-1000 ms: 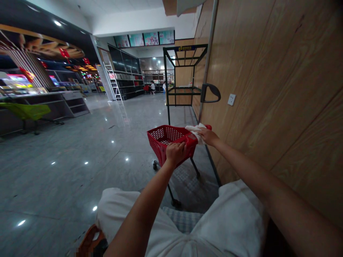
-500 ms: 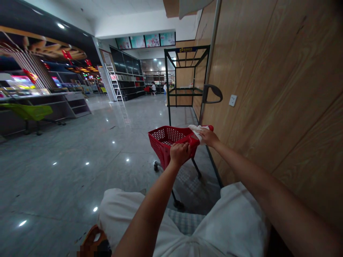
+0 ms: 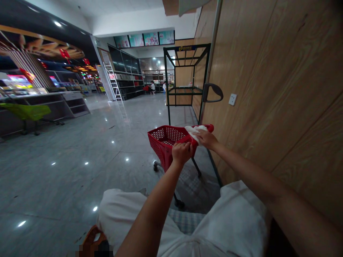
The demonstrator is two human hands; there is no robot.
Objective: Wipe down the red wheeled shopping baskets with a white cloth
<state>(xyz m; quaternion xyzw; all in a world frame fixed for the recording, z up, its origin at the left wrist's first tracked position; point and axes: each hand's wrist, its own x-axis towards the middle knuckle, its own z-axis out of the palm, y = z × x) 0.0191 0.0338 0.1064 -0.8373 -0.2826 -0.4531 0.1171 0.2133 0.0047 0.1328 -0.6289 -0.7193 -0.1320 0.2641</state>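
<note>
In front of my knees stands a small red shopping cart (image 3: 164, 151) with a perforated plastic basket and grey legs on casters. My left hand (image 3: 182, 152) is wrapped around the near end of its red handle. A white cloth (image 3: 193, 132) lies over the handle's middle, pressed there by my right hand (image 3: 205, 138), whose fingers are closed on it. The handle's far right end (image 3: 210, 127) sticks out bare beyond the cloth. My fingertips on the cloth are partly hidden.
A wood-panelled wall (image 3: 257, 96) with a grey handle (image 3: 214, 93) runs close along my right. Ahead stands a dark metal rack (image 3: 169, 91). A green cart (image 3: 29, 111) is by a counter at the left. Two people (image 3: 153, 87) are far off near shelves.
My right hand has slid the cloth slightly left along the handle, toward my left hand. The left hand keeps its grip, and the cart has barely moved.
</note>
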